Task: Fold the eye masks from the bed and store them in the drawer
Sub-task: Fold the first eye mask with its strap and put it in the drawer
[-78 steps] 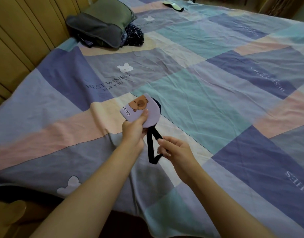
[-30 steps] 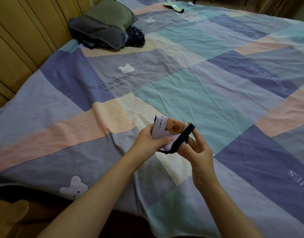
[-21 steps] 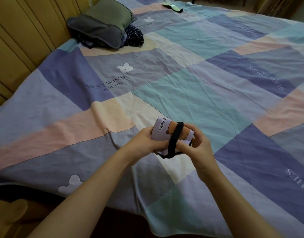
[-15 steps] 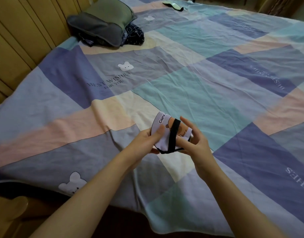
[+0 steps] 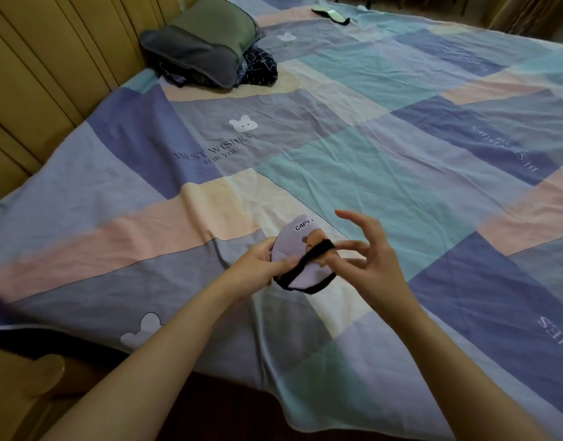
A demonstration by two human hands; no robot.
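Folded lilac eye mask [image 5: 297, 249] w/ capybara print held just above the patchwork bed sheet [image 5: 385, 173], near its front edge. Left hand [image 5: 257, 265] gripping mask's left edge, thumb on top, fingers curled under. Right hand [image 5: 369, 262] w/ black strap [image 5: 308, 259] looped over one fingertip, other fingers spread apart & loosely bent. Second eye mask [image 5: 331, 12] lying at far end of bed; pillows [image 5: 206, 39] by headboard.

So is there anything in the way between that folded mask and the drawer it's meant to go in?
I cannot tell: no drawer is in view. The left hand grips the folded eye mask, while the right hand pinches its black strap above the bed.
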